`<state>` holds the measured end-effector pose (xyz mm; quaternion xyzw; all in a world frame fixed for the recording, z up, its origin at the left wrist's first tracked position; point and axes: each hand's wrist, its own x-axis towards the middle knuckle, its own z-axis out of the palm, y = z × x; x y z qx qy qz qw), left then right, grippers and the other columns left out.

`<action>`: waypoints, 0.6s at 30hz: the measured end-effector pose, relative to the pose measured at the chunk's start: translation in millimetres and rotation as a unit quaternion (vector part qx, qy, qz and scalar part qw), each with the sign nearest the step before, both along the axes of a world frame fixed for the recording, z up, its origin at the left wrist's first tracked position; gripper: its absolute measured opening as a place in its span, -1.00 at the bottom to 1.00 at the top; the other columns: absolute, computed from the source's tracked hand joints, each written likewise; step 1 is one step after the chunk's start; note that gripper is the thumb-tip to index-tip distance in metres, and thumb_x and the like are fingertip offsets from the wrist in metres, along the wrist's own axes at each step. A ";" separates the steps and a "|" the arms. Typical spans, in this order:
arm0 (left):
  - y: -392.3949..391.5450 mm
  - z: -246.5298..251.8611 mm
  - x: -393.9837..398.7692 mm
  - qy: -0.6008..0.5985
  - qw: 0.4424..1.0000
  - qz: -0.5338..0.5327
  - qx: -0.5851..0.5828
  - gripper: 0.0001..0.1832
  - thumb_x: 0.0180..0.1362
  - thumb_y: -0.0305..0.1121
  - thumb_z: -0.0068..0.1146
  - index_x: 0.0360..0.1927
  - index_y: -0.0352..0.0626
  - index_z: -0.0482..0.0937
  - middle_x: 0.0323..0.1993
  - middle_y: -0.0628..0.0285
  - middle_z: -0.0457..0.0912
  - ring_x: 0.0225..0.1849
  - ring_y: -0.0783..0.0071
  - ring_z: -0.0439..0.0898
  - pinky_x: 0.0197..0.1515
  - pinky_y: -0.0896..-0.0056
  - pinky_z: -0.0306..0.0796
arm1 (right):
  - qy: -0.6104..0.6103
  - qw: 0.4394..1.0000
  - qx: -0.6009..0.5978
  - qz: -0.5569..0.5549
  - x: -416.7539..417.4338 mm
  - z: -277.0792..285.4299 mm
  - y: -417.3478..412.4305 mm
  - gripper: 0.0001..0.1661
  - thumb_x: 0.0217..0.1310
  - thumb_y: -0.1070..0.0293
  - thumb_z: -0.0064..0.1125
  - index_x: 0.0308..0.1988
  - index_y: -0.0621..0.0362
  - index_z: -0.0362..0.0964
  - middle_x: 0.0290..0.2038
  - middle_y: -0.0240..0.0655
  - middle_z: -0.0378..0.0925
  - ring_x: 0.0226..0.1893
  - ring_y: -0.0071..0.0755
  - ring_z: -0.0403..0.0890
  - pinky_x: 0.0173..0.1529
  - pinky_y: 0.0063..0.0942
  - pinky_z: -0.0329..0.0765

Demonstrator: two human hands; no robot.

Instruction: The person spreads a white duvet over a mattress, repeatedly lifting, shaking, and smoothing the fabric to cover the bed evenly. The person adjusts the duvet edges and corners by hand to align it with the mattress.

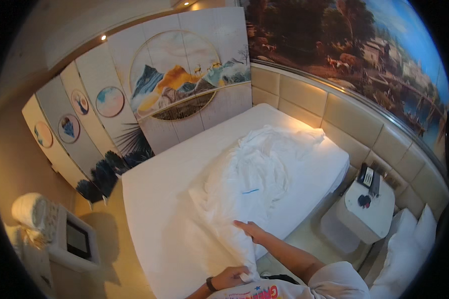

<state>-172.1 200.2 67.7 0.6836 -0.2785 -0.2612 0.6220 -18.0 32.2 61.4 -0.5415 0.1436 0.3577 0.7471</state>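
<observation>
A mattress covered by a smooth white sheet [164, 202] lies before me. Across its middle and towards the headboard spreads a crumpled white bedding cover [262, 164] with a short blue strip on it. My left hand [232, 276], with a dark band at the wrist, is closed on an edge of the cover close to my body. Farther forward and to the right, my right hand [251, 231] rests at the cover's edge with its index finger stretched out; whether it pinches the fabric cannot be told.
A white bedside table [374, 220] with a dark box and small items stands right of the bed. White pillows [396, 243] lie at the lower right. Rolled bedding [30, 211] sits beside a white cabinet [91, 258] at the left. A padded headboard [344, 116] borders the bed.
</observation>
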 end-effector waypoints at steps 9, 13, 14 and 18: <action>19.0 44.0 -39.4 0.108 0.978 -0.094 0.153 -0.70 0.00 -0.49 0.15 -0.15 -0.25 0.43 -0.18 0.35 0.46 -0.13 0.59 0.35 -0.06 0.55 0.24 | -0.174 0.941 0.087 -0.276 -64.7 2.3 -14.1 -0.59 -0.16 0.53 0.02 -0.17 0.35 0.34 -0.35 -0.19 0.47 -0.40 -0.33 0.51 -0.33 -0.39 0.48; 38.5 35.8 -25.2 0.022 0.982 0.169 0.087 -0.70 0.05 -0.35 0.12 -0.17 -0.30 0.45 -0.26 0.24 0.49 -0.23 0.52 0.47 -0.20 0.55 0.38 | -0.291 0.951 0.045 -0.091 -152.2 30.7 -49.4 -0.54 -0.02 0.45 0.01 -0.05 0.38 0.29 -0.18 -0.19 0.46 -0.20 -0.36 0.46 -0.12 -0.43 0.40; 22.5 38.0 -14.8 0.073 0.944 0.317 0.058 -0.69 0.03 -0.60 -0.03 -0.09 -0.23 0.42 -0.27 0.31 0.48 -0.25 0.57 0.43 -0.20 0.56 0.35 | -0.338 0.937 0.053 -0.067 -164.7 11.3 -47.2 -0.53 -0.01 0.42 0.02 -0.04 0.36 0.29 -0.18 -0.20 0.46 -0.19 -0.36 0.45 -0.08 -0.44 0.38; -61.3 41.4 36.4 0.017 0.981 0.192 -0.002 -0.49 0.12 -0.37 0.02 0.14 -0.29 0.22 0.05 0.16 0.35 0.07 0.44 0.31 0.11 0.43 0.20 | -0.342 0.933 0.070 0.084 -186.8 13.6 -55.3 -0.57 0.04 0.36 0.06 -0.06 0.30 0.31 -0.16 -0.25 0.46 -0.14 -0.41 0.43 -0.02 -0.44 0.35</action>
